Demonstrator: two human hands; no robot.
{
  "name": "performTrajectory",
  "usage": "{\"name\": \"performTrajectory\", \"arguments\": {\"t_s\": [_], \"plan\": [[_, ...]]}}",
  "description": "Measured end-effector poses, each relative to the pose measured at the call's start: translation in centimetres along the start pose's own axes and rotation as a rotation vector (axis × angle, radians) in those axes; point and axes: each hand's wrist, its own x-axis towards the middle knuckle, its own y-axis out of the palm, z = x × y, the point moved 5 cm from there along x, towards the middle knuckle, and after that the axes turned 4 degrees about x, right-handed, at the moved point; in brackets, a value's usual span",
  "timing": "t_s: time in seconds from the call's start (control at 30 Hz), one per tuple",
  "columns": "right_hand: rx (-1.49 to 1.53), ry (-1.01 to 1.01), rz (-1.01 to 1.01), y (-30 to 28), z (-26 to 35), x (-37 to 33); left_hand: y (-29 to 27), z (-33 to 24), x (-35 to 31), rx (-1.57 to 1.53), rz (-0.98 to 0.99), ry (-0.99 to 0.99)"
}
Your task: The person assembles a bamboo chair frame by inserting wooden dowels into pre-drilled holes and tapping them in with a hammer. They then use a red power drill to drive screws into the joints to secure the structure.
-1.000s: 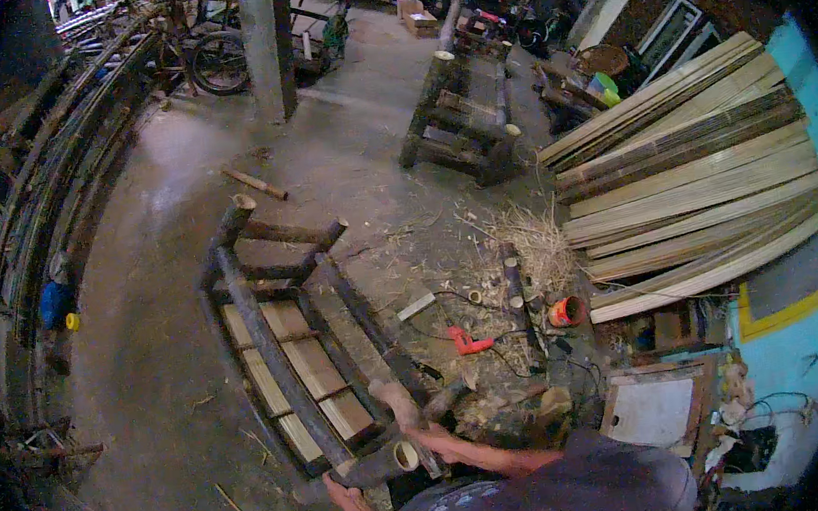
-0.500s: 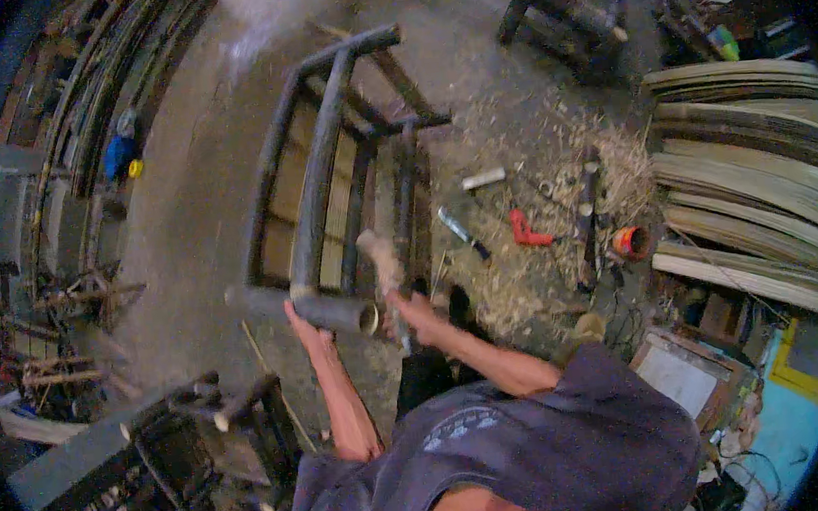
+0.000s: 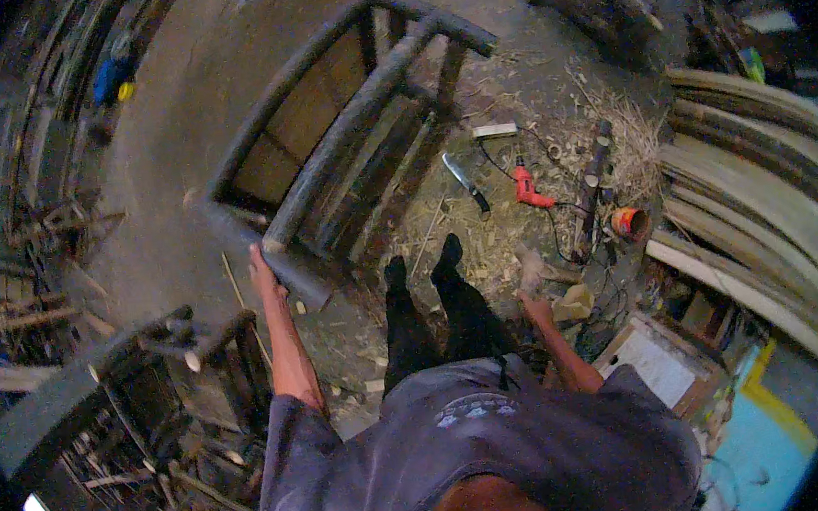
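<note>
A dark bamboo bench frame (image 3: 358,96) with slatted panels lies tilted on the floor ahead of me. My left hand (image 3: 266,274) rests against the thick pole (image 3: 300,278) at its near end, fingers stretched out and apart. My right hand (image 3: 535,309) is down at my right side, away from the frame, closed around a wooden mallet (image 3: 530,267) that is blurred by motion. Beside that hand sits a pale wooden block (image 3: 574,302). My feet stand between the frame and the mallet.
A large knife (image 3: 466,184), a red power drill (image 3: 527,189) with its cord and an orange tin (image 3: 628,224) lie among wood shavings. Curved bamboo strips (image 3: 749,181) are stacked at the right. Another dark frame (image 3: 170,390) stands at the lower left.
The mallet in my right hand has swung away from the frame, down to the right. The frame appears turned clockwise in view, and my left hand still touches its near end.
</note>
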Motion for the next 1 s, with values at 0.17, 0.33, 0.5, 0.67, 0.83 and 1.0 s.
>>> {"name": "performTrajectory", "arguments": {"t_s": [0.17,0.33,0.5,0.67,0.83,1.0], "plan": [[-0.292,-0.017,0.02,-0.3,-6.4,3.6,-3.9,5.5,2.9,-0.129,-0.051,0.008],[-0.632,0.257,-0.023,-0.2,-7.3,-0.1,-6.5,10.4,7.0,0.101,-0.166,-0.105],[-0.709,-0.045,-0.106,5.0,4.4,-7.4,-8.6,18.3,7.3,0.211,0.014,-0.117],[-0.629,-0.387,-0.115,5.9,5.1,-5.3,-1.7,7.1,-0.3,0.788,-0.409,0.569],[-0.621,-0.353,-0.034,8.4,8.8,-8.3,12.3,4.7,0.3,0.976,0.052,1.045],[-0.513,-0.343,-0.093,7.4,6.3,-8.8,21.3,5.6,3.9,1.378,0.286,0.809]]}}
